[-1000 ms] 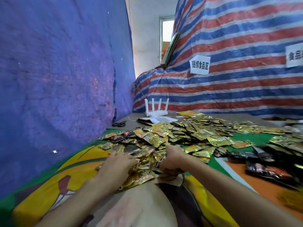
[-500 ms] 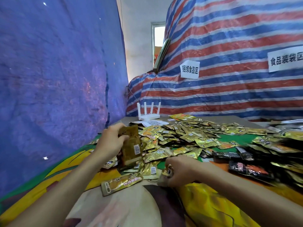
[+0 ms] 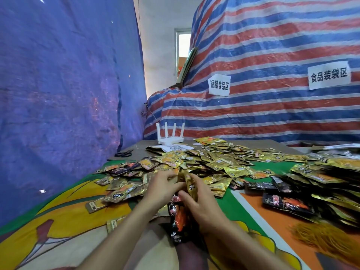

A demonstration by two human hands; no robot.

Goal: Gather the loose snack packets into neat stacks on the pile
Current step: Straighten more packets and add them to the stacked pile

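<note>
A wide pile of gold snack packets [image 3: 212,162] covers the middle of the table. Loose gold packets [image 3: 124,190] lie to its left on the colourful cloth. Between my hands stands an upright stack of packets [image 3: 178,217], gold at the top and black-and-red lower down. My left hand [image 3: 161,190] presses against the stack's left side, fingers reaching across its top. My right hand [image 3: 198,203] grips the stack from the right, thumb on its front face. Both hands sit at the near edge of the pile.
Dark black-and-red packets [image 3: 284,203] and a heap of gold ones [image 3: 331,172] lie at the right. A bundle of orange rubber bands [image 3: 327,236] sits near right. A white router [image 3: 170,138], a paper sheet [image 3: 175,147] and scissors [image 3: 124,153] are at the back. Tarpaulins wall off left and back.
My left hand lifted a gold packet, then brought it down to the right hand. Both hands now meet around an upright stack. The camera tilted up and shifted.
</note>
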